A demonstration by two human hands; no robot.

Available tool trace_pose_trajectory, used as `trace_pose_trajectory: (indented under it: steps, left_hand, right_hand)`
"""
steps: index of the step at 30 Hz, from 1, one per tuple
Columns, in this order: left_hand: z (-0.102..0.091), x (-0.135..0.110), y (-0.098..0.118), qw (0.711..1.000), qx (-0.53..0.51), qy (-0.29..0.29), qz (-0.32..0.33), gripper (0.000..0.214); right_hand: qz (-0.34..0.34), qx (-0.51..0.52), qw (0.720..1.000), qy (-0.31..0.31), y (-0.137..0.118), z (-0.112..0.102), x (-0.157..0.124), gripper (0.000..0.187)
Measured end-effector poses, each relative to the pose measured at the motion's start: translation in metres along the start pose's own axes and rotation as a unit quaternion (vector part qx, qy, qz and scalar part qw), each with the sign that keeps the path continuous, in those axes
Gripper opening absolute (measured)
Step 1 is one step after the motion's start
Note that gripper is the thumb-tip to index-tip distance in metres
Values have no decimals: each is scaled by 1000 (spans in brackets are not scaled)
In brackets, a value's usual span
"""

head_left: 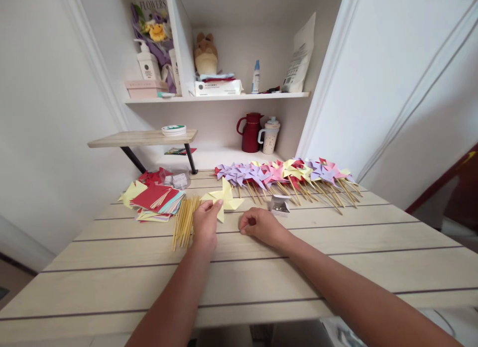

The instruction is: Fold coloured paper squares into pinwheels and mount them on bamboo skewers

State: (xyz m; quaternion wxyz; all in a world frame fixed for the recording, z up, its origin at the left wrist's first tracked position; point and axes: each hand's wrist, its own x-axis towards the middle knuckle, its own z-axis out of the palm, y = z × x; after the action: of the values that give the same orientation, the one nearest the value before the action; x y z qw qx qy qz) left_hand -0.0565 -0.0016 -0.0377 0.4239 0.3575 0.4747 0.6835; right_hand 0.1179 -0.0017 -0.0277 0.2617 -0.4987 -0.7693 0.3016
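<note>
My left hand (205, 222) pinches the lower edge of a yellow paper pinwheel (225, 197) that lies flat on the wooden table (261, 267). My right hand (259, 225) rests on the table just right of it, fingers curled into a loose fist; what it holds, if anything, is hidden. A bundle of wooden sticks (183, 221) lies directly left of my left hand. A small open box (280, 204) sits just beyond my right hand.
A stack of coloured paper squares (155, 200) lies at the left. A row of finished pinwheels on sticks (287, 176) spans the table's far side. Behind stand a red jug (251, 133), a mug (270, 135), a small raised shelf (142, 138) and wall shelves with bottles.
</note>
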Motion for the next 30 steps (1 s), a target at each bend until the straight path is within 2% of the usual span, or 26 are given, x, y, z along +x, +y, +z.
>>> trace_pose_trajectory:
  steps: [6,10,16,24,30]
  left_hand:
    - [0,-1,2,1000,2,0,-9,30]
    - [0,-3,4,1000,13,-10,0,29]
    - [6,-7,9,1000,23,-6,14,28]
    - [12,-12,9,996,57,-60,31,23]
    - [16,-14,10,988,100,-73,90,17]
  right_hand:
    - [-33,88,995,18,-4,-3,-2,5]
    - [-101,124,983,88,-14,-13,-3,7]
    - [-137,157,963,172,-17,-18,-2,7]
    - [-122,186,959,178,-17,-19,-1,6]
    - [-138,185,958,172,-19,-21,-2,8]
